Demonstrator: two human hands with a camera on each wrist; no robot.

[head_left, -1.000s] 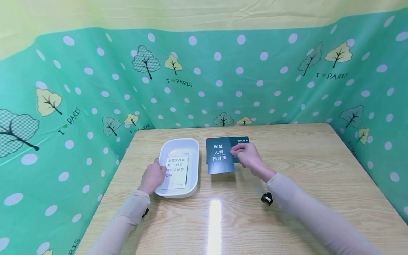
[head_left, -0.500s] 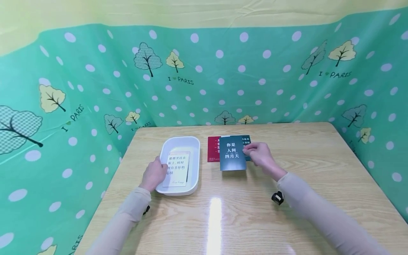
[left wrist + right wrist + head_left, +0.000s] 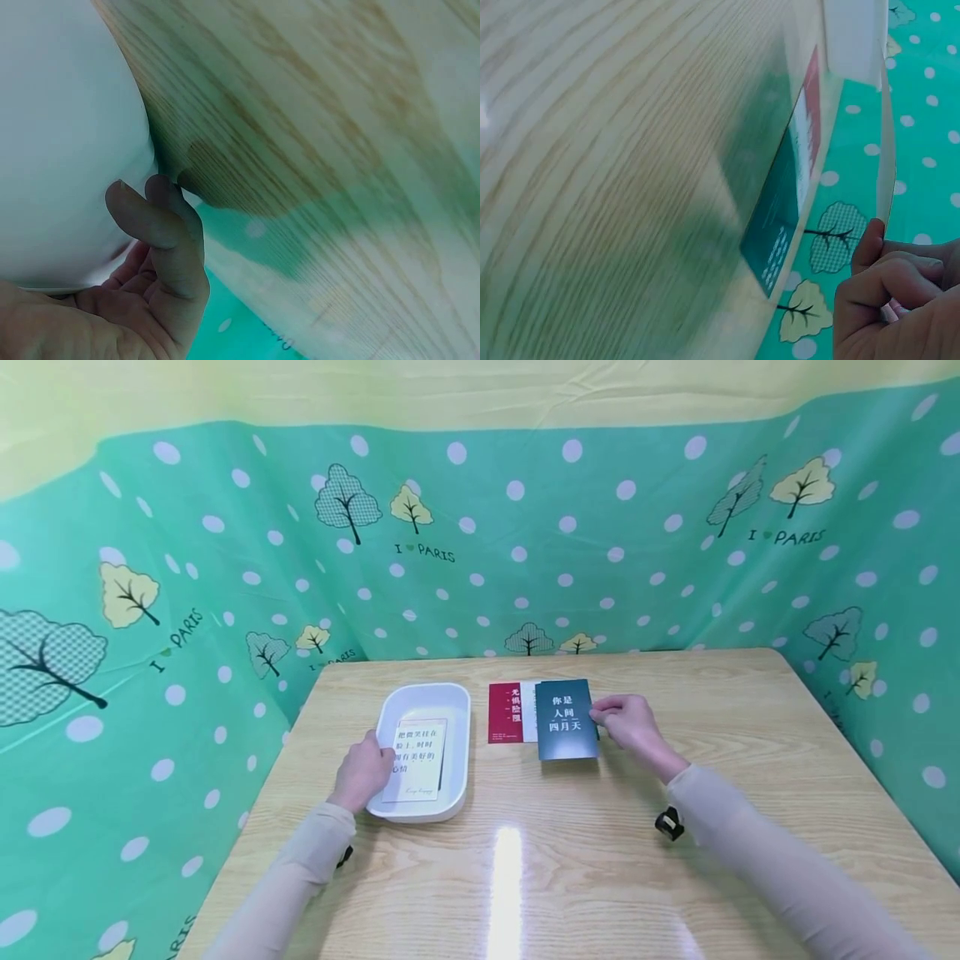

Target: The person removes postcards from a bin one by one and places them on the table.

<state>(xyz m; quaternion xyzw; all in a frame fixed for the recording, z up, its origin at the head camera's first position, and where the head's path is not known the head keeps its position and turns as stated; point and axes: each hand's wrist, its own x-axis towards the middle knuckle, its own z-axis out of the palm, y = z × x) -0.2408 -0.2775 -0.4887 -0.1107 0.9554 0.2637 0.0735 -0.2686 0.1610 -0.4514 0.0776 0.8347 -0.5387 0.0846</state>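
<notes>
My left hand (image 3: 363, 774) grips the near-left rim of a white plastic basin (image 3: 427, 702), thumb inside; the left wrist view shows the fingers against its outer wall. In it lies a white card (image 3: 414, 781) with dark Chinese lettering, over a darker edge. My right hand (image 3: 628, 727) pinches the right edge of a dark teal card (image 3: 567, 742) with white lettering, held above the table. Behind it, a red card (image 3: 503, 714) and a whitish card (image 3: 529, 712) lie side by side. A green card (image 3: 769, 217) lying flat shows in the right wrist view.
The wood-grain table (image 3: 570, 860) carries a bright light reflection in front of the cards. A green dotted curtain (image 3: 525, 560) with tree prints stands behind the table and along its sides.
My right hand has moved the teal card to the right. The red and whitish cards have come into sight; the green one is now covered in the head view. My left hand stays on the basin.
</notes>
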